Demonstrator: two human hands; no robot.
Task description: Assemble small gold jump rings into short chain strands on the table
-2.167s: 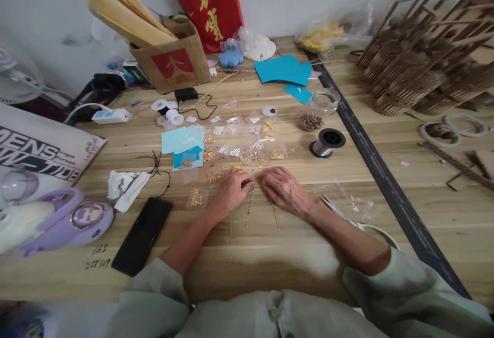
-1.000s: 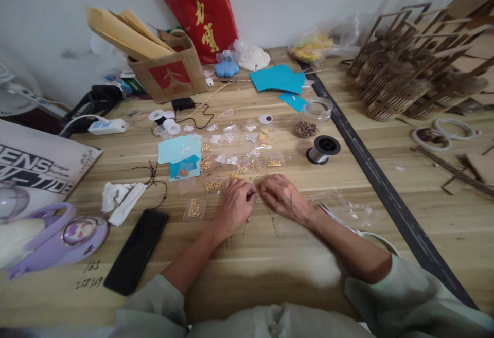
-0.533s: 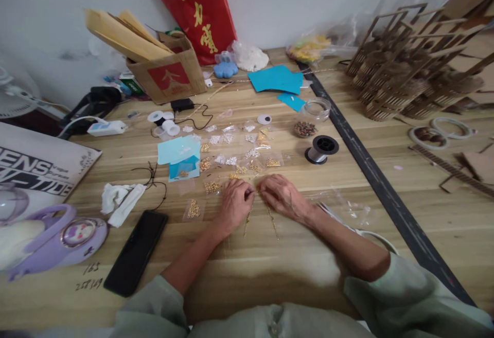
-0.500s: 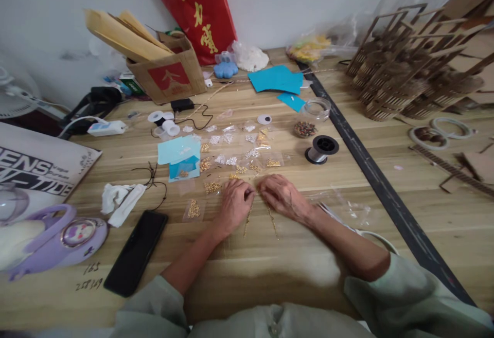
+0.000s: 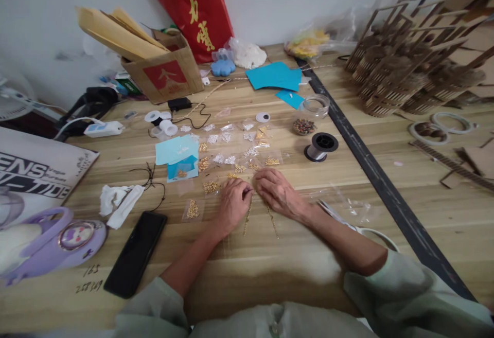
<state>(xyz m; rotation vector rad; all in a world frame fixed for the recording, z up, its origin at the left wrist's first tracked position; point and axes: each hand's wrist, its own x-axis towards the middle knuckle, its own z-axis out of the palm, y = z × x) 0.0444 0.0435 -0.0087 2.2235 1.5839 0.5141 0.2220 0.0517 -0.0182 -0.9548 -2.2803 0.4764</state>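
Note:
My left hand rests low over the wooden table, thumb and fingers pinched together. From its fingertips a thin gold beaded strand runs toward me. Close beside it is my right hand, its fingers curled down and closed, with a second length of gold beaded strand trailing out below. The fingertips nearly meet, and what lies between them is too small to make out. Small bags of gold beads and a bag of gold pieces lie just left of my left hand.
Scissors lie by my right forearm. Beyond are a wire spool, a bowl of mixed beads and blue cards. A black phone and lilac bag are at left; woven baskets stand at right.
The view has shifted slightly. Both hands stay in nearly the same place with their fingers closed, and the gold strands lie much as before.

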